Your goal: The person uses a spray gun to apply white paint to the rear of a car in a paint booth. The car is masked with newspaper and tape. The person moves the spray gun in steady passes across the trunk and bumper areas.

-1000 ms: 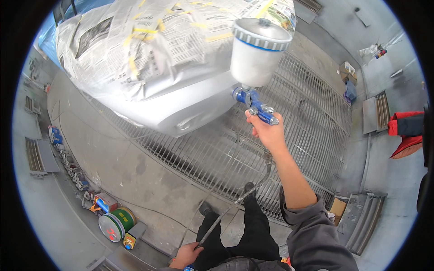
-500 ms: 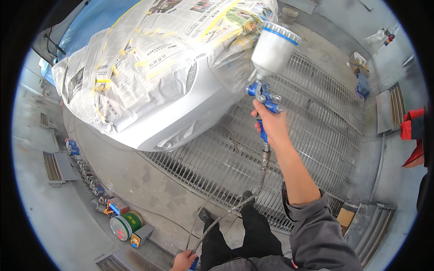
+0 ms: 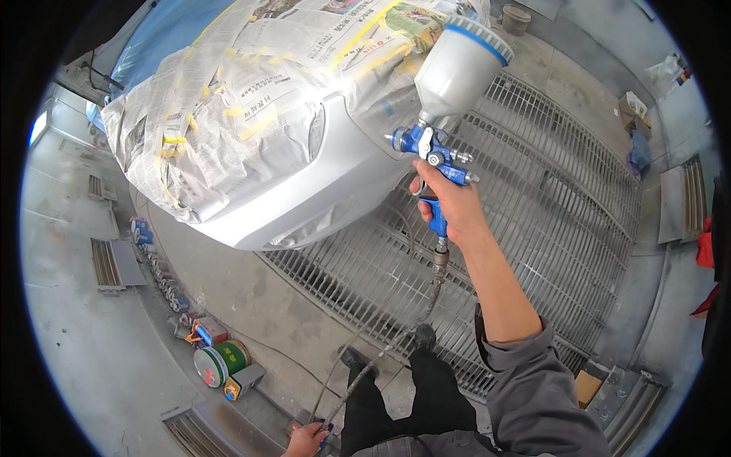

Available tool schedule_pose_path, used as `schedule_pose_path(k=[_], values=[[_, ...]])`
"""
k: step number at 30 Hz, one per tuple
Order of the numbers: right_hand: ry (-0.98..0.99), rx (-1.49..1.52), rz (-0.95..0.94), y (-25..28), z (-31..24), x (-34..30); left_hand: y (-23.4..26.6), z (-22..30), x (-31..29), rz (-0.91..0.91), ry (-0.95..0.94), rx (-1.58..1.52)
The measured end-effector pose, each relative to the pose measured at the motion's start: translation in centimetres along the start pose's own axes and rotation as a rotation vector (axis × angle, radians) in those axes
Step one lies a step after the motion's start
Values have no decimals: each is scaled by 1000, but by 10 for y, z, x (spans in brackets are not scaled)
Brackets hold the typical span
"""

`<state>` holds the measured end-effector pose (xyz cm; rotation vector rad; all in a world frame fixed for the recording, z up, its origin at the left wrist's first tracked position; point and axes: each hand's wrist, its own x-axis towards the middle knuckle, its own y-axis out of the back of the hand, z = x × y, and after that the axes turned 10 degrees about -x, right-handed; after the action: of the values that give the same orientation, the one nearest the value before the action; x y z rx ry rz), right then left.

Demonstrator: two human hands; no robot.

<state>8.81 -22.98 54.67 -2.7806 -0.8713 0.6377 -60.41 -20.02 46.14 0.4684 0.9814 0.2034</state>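
Blue lettered spray gun point(image 3: 434, 152): gripping it in right hand point(image 3: 455, 204), hose point(image 3: 390, 345) in left hand point(image 3: 306, 439), near printed newspaper point(image 3: 255, 114) on car point(image 3: 293, 199).

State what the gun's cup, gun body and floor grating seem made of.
Cup: probably plastic, satin, judging by its smooth, pale wall. Gun body: likely metal, coated glossy blue, with shiny highlights. Floor grating: apparently metal, dull grey, its thin bars glinting.

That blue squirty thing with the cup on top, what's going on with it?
The person's right hand grips a blue spray gun with a pale cup on top, its nozzle facing a silver car bumper. The left hand, lower down, holds the hose. Newspaper and yellow tape cover the part above the bumper.
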Motion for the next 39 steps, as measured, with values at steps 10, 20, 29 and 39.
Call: schedule_pose_path(k=[10,20,29,39], values=[[-119,-12,158,64,80,39,0,50,6,-36,128,13],[32,-317,551,56,96,20,-17,52,37,203,-34,-1],[387,-644,492,-39,61,-33,-2,55,57,354,-130,-230],[366,-772,257,-193,87,-93,28,-45,23,377,-211,-164]])
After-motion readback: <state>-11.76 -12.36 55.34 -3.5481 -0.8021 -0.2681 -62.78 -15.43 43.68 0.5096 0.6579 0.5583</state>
